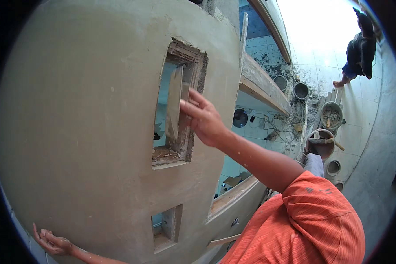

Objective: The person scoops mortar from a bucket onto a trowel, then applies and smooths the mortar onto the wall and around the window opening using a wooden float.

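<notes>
A plastering float (174, 104), flat, long and smeared with grey mortar, stands on edge at the larger wall opening. My right hand (203, 118) grips it from the right, with thumb and fingers closed round its back side; part of the grip is hidden. Around the float runs the opening's rough, recessed rim (199, 72). At the lower left, my left hand (53, 243) holds nothing. Its fingers are apart and loosely bent, close to the smooth plastered wall (88, 127); whether it touches the wall I cannot tell.
A smaller square opening (176, 224) lies below. Planks (266, 86) extend beyond the wall's right edge. Several mortar buckets stand on the tiled floor, one (331, 115) with a tool inside. Another person (360, 55) stands at the far right. Debris and cables lie around.
</notes>
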`<state>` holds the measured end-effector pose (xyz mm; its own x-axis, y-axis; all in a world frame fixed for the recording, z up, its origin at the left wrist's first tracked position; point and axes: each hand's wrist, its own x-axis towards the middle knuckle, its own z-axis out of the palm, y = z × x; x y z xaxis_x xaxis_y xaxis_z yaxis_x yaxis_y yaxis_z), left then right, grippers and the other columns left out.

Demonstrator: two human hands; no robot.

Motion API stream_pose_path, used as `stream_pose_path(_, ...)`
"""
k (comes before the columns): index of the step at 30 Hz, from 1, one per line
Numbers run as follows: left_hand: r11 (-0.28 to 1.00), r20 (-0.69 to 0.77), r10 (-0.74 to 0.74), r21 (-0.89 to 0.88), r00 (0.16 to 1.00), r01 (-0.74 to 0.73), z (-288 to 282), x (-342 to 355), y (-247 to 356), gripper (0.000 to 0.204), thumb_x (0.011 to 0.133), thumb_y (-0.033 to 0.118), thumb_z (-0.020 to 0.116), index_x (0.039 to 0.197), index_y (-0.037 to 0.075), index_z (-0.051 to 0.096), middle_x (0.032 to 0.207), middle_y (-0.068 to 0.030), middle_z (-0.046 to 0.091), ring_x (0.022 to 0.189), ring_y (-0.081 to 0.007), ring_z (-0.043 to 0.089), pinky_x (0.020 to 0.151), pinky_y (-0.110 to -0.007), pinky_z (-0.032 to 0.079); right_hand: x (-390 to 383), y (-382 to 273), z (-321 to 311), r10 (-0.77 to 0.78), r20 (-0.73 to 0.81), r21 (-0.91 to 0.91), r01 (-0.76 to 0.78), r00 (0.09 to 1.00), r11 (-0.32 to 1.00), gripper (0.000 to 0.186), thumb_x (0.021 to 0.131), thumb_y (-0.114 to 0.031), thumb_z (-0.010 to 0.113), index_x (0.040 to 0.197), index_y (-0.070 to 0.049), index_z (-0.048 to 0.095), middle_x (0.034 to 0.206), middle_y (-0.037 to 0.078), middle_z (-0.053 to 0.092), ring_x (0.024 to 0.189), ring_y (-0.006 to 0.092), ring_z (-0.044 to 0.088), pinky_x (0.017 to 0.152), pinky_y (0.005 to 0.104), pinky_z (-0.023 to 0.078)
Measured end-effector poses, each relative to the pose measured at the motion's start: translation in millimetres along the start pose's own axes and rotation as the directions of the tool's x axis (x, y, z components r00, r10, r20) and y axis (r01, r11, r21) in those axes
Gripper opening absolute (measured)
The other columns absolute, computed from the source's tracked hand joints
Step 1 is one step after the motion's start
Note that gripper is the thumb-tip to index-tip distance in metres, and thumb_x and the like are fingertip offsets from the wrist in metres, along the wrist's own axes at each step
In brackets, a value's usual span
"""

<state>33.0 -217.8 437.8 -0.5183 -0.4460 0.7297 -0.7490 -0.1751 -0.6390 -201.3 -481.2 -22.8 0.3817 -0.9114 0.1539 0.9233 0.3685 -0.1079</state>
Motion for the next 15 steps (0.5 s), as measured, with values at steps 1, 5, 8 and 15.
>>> stream_pose_path(1,1.0,0.007,0.006,-0.002,1.0,-0.006,-1,2,4,0.032,0.108,0.019,0.045,0.119,-0.006,0.062,0.111,-0.0108,0.066,0.074,-0.0139,0.054,0.064,-0.027,0.047,9,-4,-1,-0.073,-0.022,0.066,0.074,0.997,0.995,0.059,0.099,-0.022,0.068,0.151,-0.012,0.042,0.122,0.005,0.066,0.11,0.0143,0.063,0.085,0.0346,0.054)
stream_pose_path(5,0.997,-0.017,-0.019,0.074,1.0,0.02,0,1,7,0.032,0.109,0.018,0.046,0.123,-0.004,0.064,0.122,-0.0091,0.068,0.085,-0.0178,0.061,0.072,-0.029,0.049,30,-13,-8,-0.196,-0.063,0.223,0.205,0.979,0.953,0.067,0.097,-0.02,0.071,0.155,-0.015,0.036,0.118,0.006,0.069,0.106,0.0137,0.065,0.087,0.0341,0.053)
stream_pose_path(8,0.981,-0.103,0.081,0.186,0.991,-0.061,8,14,43,0.049,0.104,0.045,0.053,0.107,-0.002,0.067,0.078,-0.0117,0.067,0.064,-0.0192,0.06,0.053,-0.033,0.047,34,-18,-7,-0.214,-0.058,0.248,0.222,0.975,0.943,0.069,0.097,-0.019,0.071,0.156,-0.013,0.035,0.112,0.006,0.07,0.103,0.0128,0.065,0.09,0.0338,0.052)
stream_pose_path(15,0.964,-0.067,0.161,0.225,0.985,-0.142,8,15,41,0.051,0.104,0.046,0.053,0.111,-0.004,0.062,0.082,-0.0145,0.065,0.066,-0.023,0.06,0.053,-0.035,0.048,44,-6,-13,-0.232,-0.046,0.287,0.236,0.972,0.928,0.071,0.096,-0.018,0.073,0.157,-0.011,0.037,0.107,0.007,0.071,0.101,0.0096,0.063,0.094,0.029,0.051)
